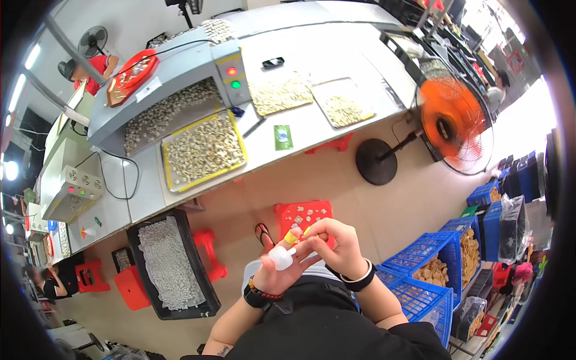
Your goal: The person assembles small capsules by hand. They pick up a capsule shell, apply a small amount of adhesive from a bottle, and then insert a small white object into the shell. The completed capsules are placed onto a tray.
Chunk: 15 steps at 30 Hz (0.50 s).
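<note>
Above my lap, my left hand is turned palm up. A small white translucent piece, like a little squeeze bottle, is held against its thumb and palm. A yellow band wraps one of its fingers. My right hand meets the left fingers, its thumb and fingertips pinched together. A bit of yellow shows at those fingertips, and what lies in the pinch is too small to make out. Just beyond both hands stands a red stool with several small pale pieces on its top.
A white bench runs ahead, bearing a grey box-shaped machine, a yellow-rimmed tray and a green packet. Left is a black crate of white pieces; right are blue baskets and an orange fan.
</note>
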### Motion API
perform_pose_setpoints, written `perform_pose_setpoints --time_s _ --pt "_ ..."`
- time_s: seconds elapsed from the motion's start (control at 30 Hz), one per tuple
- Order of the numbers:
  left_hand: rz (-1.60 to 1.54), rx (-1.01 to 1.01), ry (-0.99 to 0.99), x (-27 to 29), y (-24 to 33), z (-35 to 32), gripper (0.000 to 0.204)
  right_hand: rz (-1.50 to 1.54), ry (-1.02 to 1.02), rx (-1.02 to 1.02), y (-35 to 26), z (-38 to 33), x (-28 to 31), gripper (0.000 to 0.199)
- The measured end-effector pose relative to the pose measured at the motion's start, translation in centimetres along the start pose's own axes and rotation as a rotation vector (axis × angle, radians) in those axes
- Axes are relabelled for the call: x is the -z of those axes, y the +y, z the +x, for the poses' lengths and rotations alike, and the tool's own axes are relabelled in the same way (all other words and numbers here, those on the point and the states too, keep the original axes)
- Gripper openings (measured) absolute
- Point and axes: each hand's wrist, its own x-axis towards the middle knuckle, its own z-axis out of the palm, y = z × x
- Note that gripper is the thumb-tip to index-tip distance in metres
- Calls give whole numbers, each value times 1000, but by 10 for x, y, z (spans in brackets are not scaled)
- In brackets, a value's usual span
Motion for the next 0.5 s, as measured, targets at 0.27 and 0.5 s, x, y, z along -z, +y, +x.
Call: perform_pose_setpoints --time_s 0.27,0.5 --pt "243 -211 219 55 136 -3 67 55 306 170 -40 89 -95 23" --pt "194 -209 223 54 169 -1 84 -79 284 235 -61 127 -143 44"
